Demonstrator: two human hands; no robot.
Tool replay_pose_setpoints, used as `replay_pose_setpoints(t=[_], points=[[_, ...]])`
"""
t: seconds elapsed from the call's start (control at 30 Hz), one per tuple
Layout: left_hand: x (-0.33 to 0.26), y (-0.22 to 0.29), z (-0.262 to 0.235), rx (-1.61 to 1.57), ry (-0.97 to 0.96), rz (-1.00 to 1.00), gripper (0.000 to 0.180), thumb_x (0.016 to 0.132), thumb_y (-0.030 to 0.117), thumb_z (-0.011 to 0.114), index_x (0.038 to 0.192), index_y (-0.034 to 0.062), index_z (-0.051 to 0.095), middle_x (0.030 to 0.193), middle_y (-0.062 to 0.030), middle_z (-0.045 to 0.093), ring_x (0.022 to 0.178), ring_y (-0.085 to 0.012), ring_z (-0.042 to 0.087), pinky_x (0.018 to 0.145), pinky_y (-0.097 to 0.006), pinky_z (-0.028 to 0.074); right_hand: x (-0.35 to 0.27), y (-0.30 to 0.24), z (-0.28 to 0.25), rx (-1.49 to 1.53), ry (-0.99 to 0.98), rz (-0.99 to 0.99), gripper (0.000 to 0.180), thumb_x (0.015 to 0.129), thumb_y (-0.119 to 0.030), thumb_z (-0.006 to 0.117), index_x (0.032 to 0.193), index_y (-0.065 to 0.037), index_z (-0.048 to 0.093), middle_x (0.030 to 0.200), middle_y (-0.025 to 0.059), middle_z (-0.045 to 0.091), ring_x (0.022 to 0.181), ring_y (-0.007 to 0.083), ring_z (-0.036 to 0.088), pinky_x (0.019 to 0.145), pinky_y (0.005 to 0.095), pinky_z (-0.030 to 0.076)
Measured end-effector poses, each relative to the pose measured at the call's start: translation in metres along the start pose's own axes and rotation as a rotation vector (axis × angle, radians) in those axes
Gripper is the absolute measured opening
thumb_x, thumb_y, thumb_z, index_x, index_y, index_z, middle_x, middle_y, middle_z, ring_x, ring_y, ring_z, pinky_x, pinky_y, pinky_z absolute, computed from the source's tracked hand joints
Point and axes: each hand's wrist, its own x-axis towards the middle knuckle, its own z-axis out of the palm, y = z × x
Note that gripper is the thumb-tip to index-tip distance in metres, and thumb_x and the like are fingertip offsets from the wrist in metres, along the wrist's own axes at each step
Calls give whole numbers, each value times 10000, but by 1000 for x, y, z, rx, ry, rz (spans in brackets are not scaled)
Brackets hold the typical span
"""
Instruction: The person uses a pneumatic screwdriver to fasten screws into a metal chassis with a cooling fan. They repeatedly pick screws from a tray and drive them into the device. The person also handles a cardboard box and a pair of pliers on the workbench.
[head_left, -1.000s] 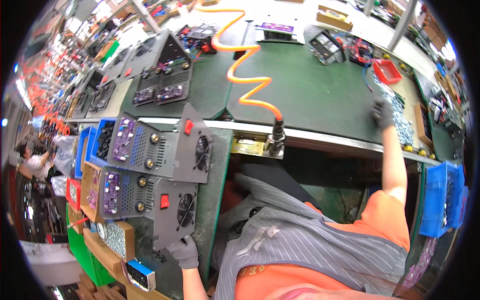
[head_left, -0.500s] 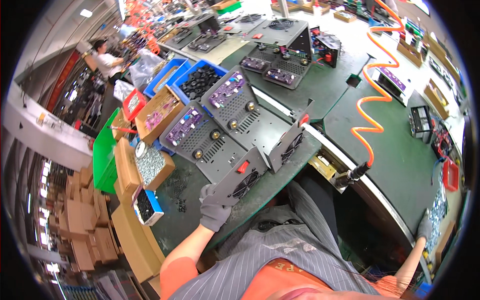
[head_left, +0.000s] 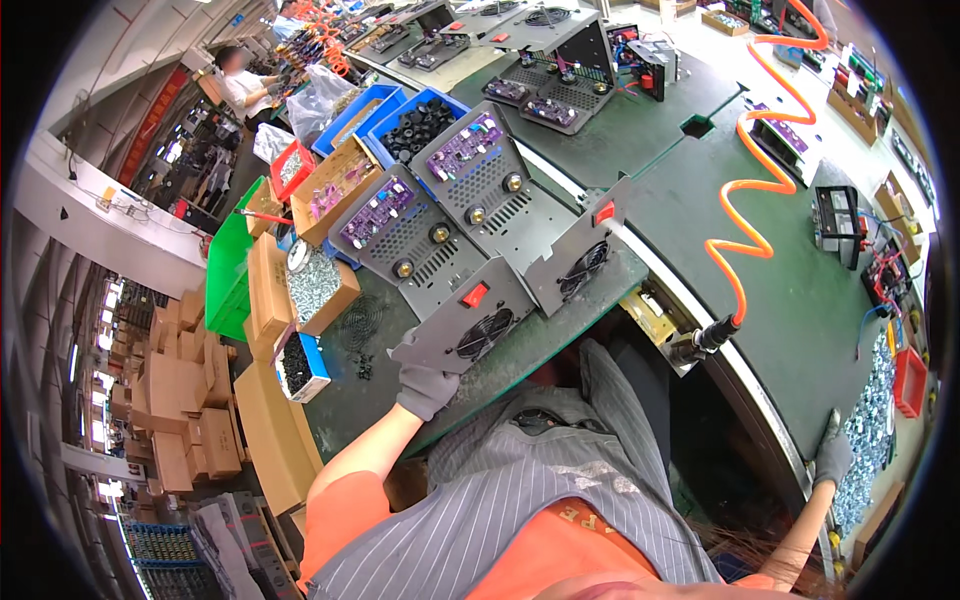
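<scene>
Two grey metal casings stand side by side at the near edge of the green bench. Each has a raised panel with a purple circuit board (head_left: 377,213) and an upright end plate with a fan grille and a red switch. My left hand (head_left: 428,388), in a grey glove, grips the lower left corner of the nearer casing's end plate (head_left: 450,330). Far to the right, my gloved right hand (head_left: 832,458) is beside a pile of small shiny metal fasteners (head_left: 868,440). Its fingers look drawn together; whatever they hold is hidden.
An orange coiled hose (head_left: 745,230) hangs to a black power driver (head_left: 712,338) at the bench edge. Left of the casings stand a cardboard box of screws (head_left: 345,297), blue bins (head_left: 375,140) and a green crate (head_left: 226,280). A red tray (head_left: 908,383) lies far right.
My right hand has drawn slightly left, off the fastener pile. The view has shifted a little. My left hand keeps its grip on the end plate.
</scene>
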Motion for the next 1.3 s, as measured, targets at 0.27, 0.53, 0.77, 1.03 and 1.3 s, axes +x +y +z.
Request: replay_pose_setpoints(t=[0.27,0.53,0.77,1.03,1.3], points=[[-1,1,1,-45,-21,-27,324,807,238,602,1081,72,653,1059,-142,647,996,-365,587,870,-471,442,4,-48,-1,-31,-4,-141,810,965,-636,249,914,61,660,911,322,630,892,478,603,791,534,450],[22,-30,-16,42,-62,12,320,836,198,591,1121,60,638,1038,-143,655,941,-301,624,832,-418,490,7,-104,-9,-44,-36,-272,796,960,-630,297,861,75,653,889,319,630,879,484,599,794,535,456],[148,3,-134,-1268,-597,-393,757,895,574,540,1432,63,387,1129,-74,606,918,-110,583,808,-265,491,37,-140,8,269,-165,-507,738,960,-591,370,883,89,648,826,321,618,828,470,600,770,506,450],[216,112,-146,-229,-1052,-163,556,844,490,613,1238,98,615,871,-141,664,823,-224,638,767,-346,484,52,-181,21,828,-653,-363,576,872,-642,554,802,-76,636,514,-51,390,403,65,312,395,256,196],[237,114,-128,-318,-709,-32,386,878,322,617,1003,-42,654,800,-131,677,767,-205,642,731,-339,502,54,-191,31,650,-394,-613,824,898,-702,417,882,88,651,697,206,609,706,313,601,686,415,450]])
